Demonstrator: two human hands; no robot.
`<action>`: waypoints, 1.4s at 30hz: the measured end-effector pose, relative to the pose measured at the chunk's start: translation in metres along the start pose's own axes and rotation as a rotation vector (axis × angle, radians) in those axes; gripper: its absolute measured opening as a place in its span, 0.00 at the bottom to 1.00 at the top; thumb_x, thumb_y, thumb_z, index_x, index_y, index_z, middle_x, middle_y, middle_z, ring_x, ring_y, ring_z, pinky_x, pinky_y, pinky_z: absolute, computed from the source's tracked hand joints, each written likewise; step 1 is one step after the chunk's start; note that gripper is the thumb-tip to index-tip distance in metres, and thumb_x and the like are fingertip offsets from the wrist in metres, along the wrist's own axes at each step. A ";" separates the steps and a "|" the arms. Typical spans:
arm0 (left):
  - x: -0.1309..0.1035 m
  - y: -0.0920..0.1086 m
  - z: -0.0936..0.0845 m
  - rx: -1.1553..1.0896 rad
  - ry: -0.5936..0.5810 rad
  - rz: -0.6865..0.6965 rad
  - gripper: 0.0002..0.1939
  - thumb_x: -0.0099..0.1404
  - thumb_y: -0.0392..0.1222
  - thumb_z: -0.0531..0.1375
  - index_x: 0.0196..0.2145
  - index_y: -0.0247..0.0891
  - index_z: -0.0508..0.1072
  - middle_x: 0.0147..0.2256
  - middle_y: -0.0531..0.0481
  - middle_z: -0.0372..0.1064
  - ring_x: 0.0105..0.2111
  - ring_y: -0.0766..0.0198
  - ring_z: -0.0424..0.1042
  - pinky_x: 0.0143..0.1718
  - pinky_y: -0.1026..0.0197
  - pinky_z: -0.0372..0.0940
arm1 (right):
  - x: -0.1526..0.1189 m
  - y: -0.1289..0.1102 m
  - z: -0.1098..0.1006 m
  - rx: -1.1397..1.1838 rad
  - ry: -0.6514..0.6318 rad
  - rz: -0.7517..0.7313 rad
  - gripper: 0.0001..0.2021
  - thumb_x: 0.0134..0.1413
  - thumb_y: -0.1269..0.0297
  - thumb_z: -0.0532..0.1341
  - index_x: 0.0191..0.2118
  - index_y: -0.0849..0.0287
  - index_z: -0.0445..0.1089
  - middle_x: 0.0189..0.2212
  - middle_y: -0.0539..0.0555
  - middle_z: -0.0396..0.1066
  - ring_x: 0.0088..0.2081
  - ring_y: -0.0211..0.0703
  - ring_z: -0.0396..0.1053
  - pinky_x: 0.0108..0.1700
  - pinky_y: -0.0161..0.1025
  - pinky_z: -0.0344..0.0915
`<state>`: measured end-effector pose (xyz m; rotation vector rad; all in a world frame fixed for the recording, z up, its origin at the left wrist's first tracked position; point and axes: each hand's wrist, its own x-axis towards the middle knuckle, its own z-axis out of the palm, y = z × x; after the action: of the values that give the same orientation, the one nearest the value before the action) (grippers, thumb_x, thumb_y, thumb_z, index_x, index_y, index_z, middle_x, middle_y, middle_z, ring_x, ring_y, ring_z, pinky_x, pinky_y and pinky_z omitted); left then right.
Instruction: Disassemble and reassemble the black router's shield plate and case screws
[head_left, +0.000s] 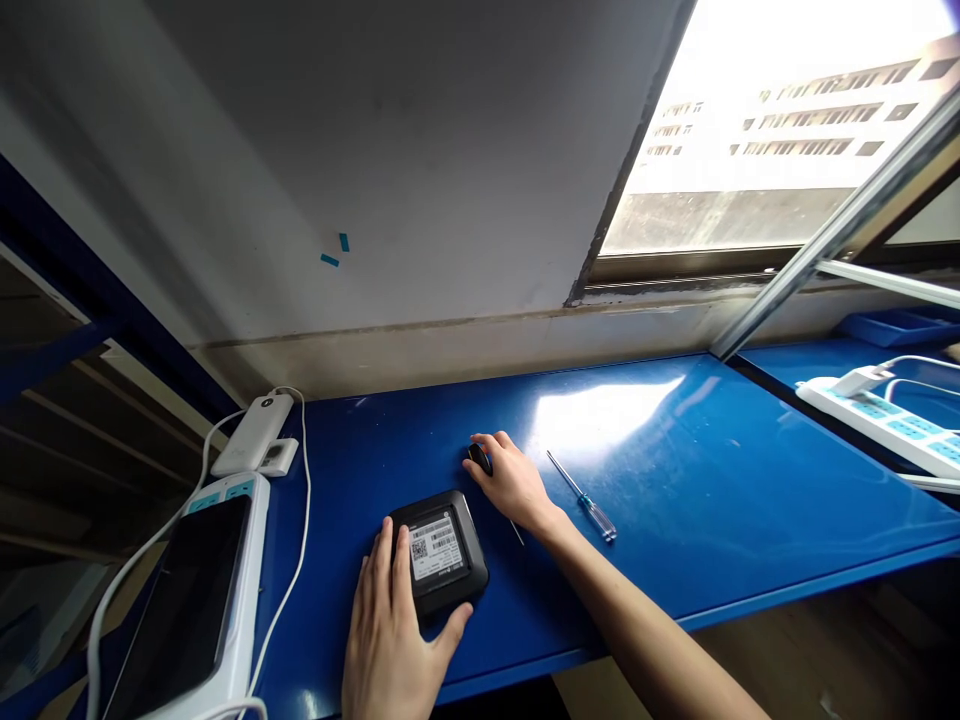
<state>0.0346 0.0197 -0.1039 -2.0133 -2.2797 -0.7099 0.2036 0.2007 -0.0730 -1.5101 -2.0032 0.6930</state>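
Observation:
A black square device [472,560] lies flat on the blue table, its white printed label [439,548] facing up. My left hand [394,610] rests over its left side, fingers stretched out on top and the thumb apart near its front right corner. Just beyond the device, my right hand [514,480] is closed around a screwdriver with a black handle [480,459]. Its thin metal shaft shows below the palm, pointing back toward me. Right of that hand lies a second screwdriver with a clear blue handle [598,518], touched by neither hand.
On the left stand a white power strip [251,500] with a dark phone [180,600] on it, a white power bank [255,430] and loose white cables. Another power strip [885,412] and a blue tray [900,325] sit far right, past a metal frame post [780,270].

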 end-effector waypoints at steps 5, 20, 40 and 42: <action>0.001 -0.002 -0.001 0.006 0.026 0.042 0.48 0.67 0.56 0.61 0.74 0.45 0.38 0.71 0.35 0.51 0.64 0.37 0.64 0.57 0.36 0.69 | 0.004 0.000 -0.003 0.255 0.024 -0.046 0.17 0.58 0.63 0.63 0.53 0.51 0.73 0.41 0.52 0.72 0.30 0.39 0.71 0.38 0.40 0.71; -0.002 -0.001 0.008 -0.050 0.107 0.068 0.38 0.68 0.51 0.59 0.71 0.47 0.50 0.72 0.38 0.50 0.64 0.38 0.64 0.60 0.34 0.64 | 0.002 -0.018 -0.012 0.857 0.375 0.025 0.22 0.61 0.48 0.63 0.56 0.53 0.65 0.42 0.50 0.67 0.28 0.35 0.72 0.35 0.40 0.76; -0.003 -0.007 0.015 -0.081 0.156 0.077 0.36 0.69 0.49 0.58 0.71 0.51 0.52 0.71 0.41 0.52 0.61 0.37 0.68 0.57 0.32 0.68 | -0.014 -0.028 -0.015 0.573 0.466 -0.285 0.14 0.67 0.59 0.59 0.56 0.49 0.67 0.46 0.55 0.67 0.38 0.41 0.73 0.36 0.41 0.75; -0.003 -0.007 0.014 -0.109 0.163 0.113 0.32 0.70 0.48 0.57 0.69 0.51 0.56 0.71 0.42 0.53 0.62 0.38 0.66 0.57 0.33 0.68 | -0.015 -0.029 -0.015 0.670 0.413 -0.269 0.14 0.70 0.58 0.55 0.57 0.49 0.67 0.51 0.57 0.68 0.42 0.43 0.76 0.39 0.43 0.77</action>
<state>0.0321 0.0213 -0.1200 -2.0260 -2.0622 -0.9694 0.1971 0.1809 -0.0444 -0.8774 -1.4209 0.7611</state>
